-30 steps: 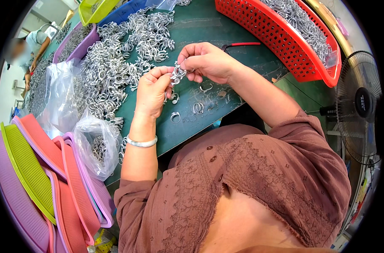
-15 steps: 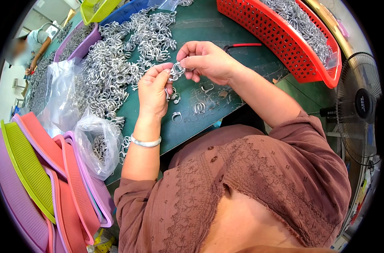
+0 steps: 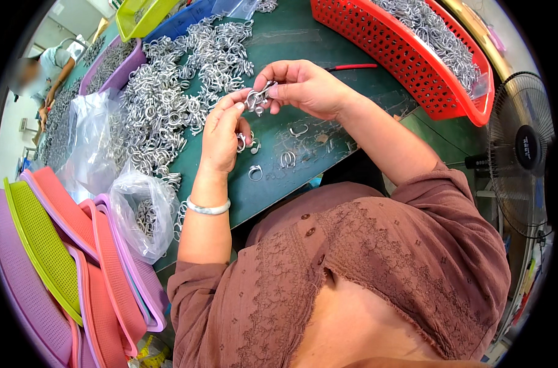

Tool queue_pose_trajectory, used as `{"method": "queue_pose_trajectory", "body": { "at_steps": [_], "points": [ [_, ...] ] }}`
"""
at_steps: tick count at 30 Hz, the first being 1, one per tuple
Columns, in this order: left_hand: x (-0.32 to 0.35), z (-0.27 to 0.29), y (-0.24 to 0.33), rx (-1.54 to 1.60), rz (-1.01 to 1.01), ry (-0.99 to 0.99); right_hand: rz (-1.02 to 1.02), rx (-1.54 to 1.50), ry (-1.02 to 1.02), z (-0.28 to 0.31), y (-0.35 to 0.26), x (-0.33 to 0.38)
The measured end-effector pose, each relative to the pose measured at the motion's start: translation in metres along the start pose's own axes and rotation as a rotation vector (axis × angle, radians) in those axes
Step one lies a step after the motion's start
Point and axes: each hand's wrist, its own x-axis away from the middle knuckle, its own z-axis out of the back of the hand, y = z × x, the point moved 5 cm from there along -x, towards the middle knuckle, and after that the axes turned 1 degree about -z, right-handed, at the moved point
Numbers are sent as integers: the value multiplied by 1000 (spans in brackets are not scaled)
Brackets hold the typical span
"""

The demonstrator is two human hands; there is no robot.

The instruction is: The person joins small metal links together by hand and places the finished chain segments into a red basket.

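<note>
Several silver-grey metal rings point(image 3: 256, 102) are bunched between my two hands above the table's near edge. My left hand point(image 3: 219, 138) pinches them from the left with thumb and fingertips, and another ring point(image 3: 241, 143) sits against its curled lower fingers. My right hand point(image 3: 309, 92) is closed on the same bunch from the right, thumb against forefinger. Below my hands a loose ring point(image 3: 255, 173), a ring pair point(image 3: 288, 159) and an open ring point(image 3: 298, 130) lie on the green table point(image 3: 279, 55). A large heap of rings point(image 3: 159, 95) spreads to the left of my left hand.
A red perforated basket point(image 3: 407, 73) full of rings stands at the far right, beside a red-handled tool point(image 3: 355, 66). On the left are a clear bag point(image 3: 145, 211) of rings and stacked coloured baskets point(image 3: 46, 257). A fan point(image 3: 524, 147) stands right; a person point(image 3: 55, 67) sits far left.
The ring bunch has turned between my fingers and now hangs at a different tilt. My left hand has shifted slightly to the left; my right hand has barely moved.
</note>
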Motion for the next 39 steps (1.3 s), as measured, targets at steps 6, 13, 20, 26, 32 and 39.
{"method": "queue_pose_trajectory", "body": {
  "at_steps": [6, 13, 20, 26, 32, 39],
  "points": [
    [2, 4, -4, -191, -91, 28, 19, 158, 12, -1, 2, 0],
    [1, 8, -6, -322, -122, 70, 204, 595, 18, -2, -8, 2],
    [2, 4, -3, -574, -323, 36, 437, 859, 199, -7, -17, 7],
    [5, 1, 2, -693, -341, -14, 566, 1071, 142, -14, -22, 9],
    [0, 8, -9, -447, -82, -3, 520, 998, 165, -13, -21, 10],
    [2, 9, -5, -473, -199, 75, 369, 841, 250, -6, -18, 7]
  ]
}}
